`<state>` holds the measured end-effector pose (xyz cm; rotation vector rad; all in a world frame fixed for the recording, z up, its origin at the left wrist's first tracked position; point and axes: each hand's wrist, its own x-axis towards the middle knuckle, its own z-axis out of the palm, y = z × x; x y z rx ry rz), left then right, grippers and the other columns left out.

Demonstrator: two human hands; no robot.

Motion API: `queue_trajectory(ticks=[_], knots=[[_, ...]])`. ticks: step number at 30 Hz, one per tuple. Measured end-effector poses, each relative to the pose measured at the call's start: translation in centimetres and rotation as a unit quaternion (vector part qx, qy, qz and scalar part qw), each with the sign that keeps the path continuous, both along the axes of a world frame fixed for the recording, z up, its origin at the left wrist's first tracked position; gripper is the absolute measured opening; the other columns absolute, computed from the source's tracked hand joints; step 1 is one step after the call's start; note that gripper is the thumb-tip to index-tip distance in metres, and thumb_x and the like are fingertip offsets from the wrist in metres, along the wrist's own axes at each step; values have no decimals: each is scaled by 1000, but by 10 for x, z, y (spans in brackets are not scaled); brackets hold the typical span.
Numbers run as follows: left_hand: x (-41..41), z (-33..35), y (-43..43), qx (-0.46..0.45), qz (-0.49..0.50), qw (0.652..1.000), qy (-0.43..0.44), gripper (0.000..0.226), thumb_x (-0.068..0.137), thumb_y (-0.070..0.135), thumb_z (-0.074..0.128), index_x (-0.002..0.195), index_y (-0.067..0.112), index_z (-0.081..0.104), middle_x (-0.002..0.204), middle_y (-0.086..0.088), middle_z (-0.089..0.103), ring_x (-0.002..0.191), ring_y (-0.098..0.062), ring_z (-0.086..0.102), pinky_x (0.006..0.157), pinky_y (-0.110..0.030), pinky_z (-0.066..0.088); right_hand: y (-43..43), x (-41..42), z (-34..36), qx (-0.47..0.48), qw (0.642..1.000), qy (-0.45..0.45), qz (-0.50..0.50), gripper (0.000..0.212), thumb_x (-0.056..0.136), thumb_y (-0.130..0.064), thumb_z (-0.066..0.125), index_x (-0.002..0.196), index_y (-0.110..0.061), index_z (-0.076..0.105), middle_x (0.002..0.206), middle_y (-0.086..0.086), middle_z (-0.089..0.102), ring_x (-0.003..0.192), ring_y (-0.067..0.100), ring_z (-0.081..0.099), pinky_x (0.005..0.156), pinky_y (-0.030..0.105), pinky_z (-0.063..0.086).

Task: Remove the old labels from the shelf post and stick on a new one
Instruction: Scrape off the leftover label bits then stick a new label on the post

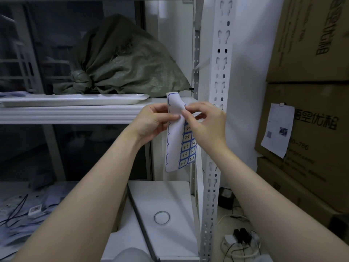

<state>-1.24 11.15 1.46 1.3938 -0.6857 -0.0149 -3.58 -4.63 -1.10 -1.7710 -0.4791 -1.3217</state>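
A white label sheet [174, 144] hangs upright in front of the shelf edge, with blue-bordered handwritten labels such as 2-5, 2-6 and 2-7 on its lower right part. My left hand [151, 121] pinches the sheet near its top from the left. My right hand [204, 123] pinches the sheet's upper right edge with thumb and forefinger, where the paper curls. The white perforated shelf post [221, 59] stands just right of my hands. I cannot make out any label on the post.
A green woven sack [122, 59] and a white tray [75, 99] lie on the shelf board. Cardboard boxes [309, 72] are stacked at right, one with a paper note [277, 129]. A white box [160, 214] sits below; a power strip [239, 241] and cables lie on the floor.
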Motion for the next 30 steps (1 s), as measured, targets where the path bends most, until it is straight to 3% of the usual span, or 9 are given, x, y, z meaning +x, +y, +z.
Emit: queue_trajectory(ticks=[3, 5, 9, 12, 17, 21, 23, 26, 30], knots=[[-3, 3, -1, 0, 7, 1000, -6, 25, 83, -6, 62, 106, 2, 67, 95, -9, 73, 87, -21, 69, 80, -33, 57, 1, -2, 3, 29, 998, 48, 36, 6, 86, -16, 73, 89, -14, 78, 87, -1, 74, 79, 10, 68, 71, 24, 57], [-6, 4, -1, 1, 11, 1000, -6, 25, 83, -5, 62, 107, 1, 66, 96, -10, 72, 87, -22, 69, 85, -36, 56, 1, -3, 5, 64, 992, 82, 68, 7, 87, -17, 71, 89, -14, 78, 87, -1, 74, 81, 13, 70, 75, 32, 60], [-8, 6, -1, 2, 20, 1000, -5, 26, 84, -6, 61, 109, 0, 65, 100, -12, 70, 89, -23, 68, 87, -37, 54, 3, -6, 9, 115, 982, 121, 85, 8, 87, -18, 70, 86, -17, 78, 86, -3, 74, 81, 10, 69, 76, 29, 58], [-8, 7, 0, 13, 31, 999, -3, 28, 84, -5, 62, 111, 2, 65, 104, -12, 70, 92, -24, 67, 89, -39, 53, 2, -6, 10, 156, 972, 152, 87, 9, 88, -22, 69, 84, -20, 77, 81, -7, 74, 78, 10, 69, 77, 36, 60], [-6, 9, -2, 15, 54, 998, 8, 25, 84, -4, 62, 103, 10, 68, 99, -9, 73, 90, -23, 68, 87, -41, 53, -1, -9, 12, 202, 967, 145, 62, 13, 92, -22, 64, 84, -19, 74, 76, -7, 70, 73, 10, 66, 75, 33, 59], [1, 11, -3, 14, 98, 995, 17, 25, 82, -4, 64, 103, 10, 68, 100, -9, 73, 90, -23, 70, 86, -42, 55, -4, -8, 11, 251, 958, 130, 52, 13, 94, -25, 62, 85, -22, 71, 81, -2, 71, 79, 16, 69, 79, 40, 60], [5, 12, -5, 17, 139, 990, 22, 25, 82, -4, 65, 104, 8, 67, 98, -9, 73, 91, -24, 70, 84, -42, 57, -6, -10, 11, 278, 950, 125, 63, 15, 95, -25, 60, 83, -24, 67, 72, -2, 69, 70, 17, 67, 74, 38, 60], [10, 16, -9, -2, 198, 980, 28, 24, 83, -4, 65, 104, 8, 66, 100, -9, 72, 90, -24, 70, 77, -38, 58, -9, -15, 14, 319, 935, 119, 96, 16, 98, -20, 56, 90, -12, 66, 60, 1, 65, 54, 14, 60, 54, 26, 52], [20, 28, -17, -30, 261, 964, 34, 20, 81, -6, 65, 98, 6, 66, 97, -8, 71, 84, -21, 68, 73, -32, 57, -10, -18, 19, 316, 929, 134, 139, 17, 100, -18, 53, 91, -7, 64, 68, 8, 69, 51, 17, 63, 49, 24, 52]])
